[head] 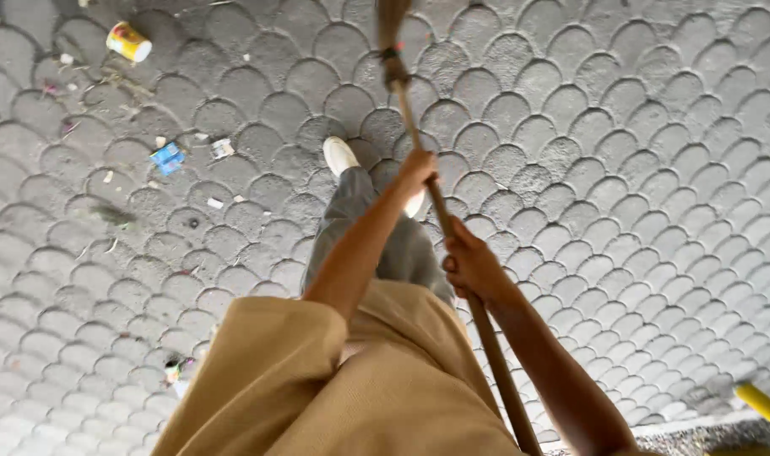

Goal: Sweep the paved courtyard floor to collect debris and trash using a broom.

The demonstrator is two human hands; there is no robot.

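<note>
— What did the ground look like?

— Grey paving [638,169] pressed in a fish-scale pattern filled the view, with litter scattered toward its upper-left corner: a toppled paper cup [128,41], yellow and white, a blue wrapper [167,157] and pale scraps. Whether the cup held anything could not be told.

— And the hands?

— Both were closed around a long wooden broom handle [419,139]. The left hand [417,171] gripped higher up the stick, the right hand [469,263] lower, nearer the body. The handle ran from the bottom edge of the paving up to the top edge, where the bound broom head [391,34] met the ground.

— How would it handle?

— Likely light and stiff along the shaft, the bristle end softer; two spaced grips on the shaft seemed the sound hold.

— Anything else?

— A white shoe [339,154], grey trousers and a tan garment showed below; a yellow bar [763,407] lay at the lower-right corner.
</note>
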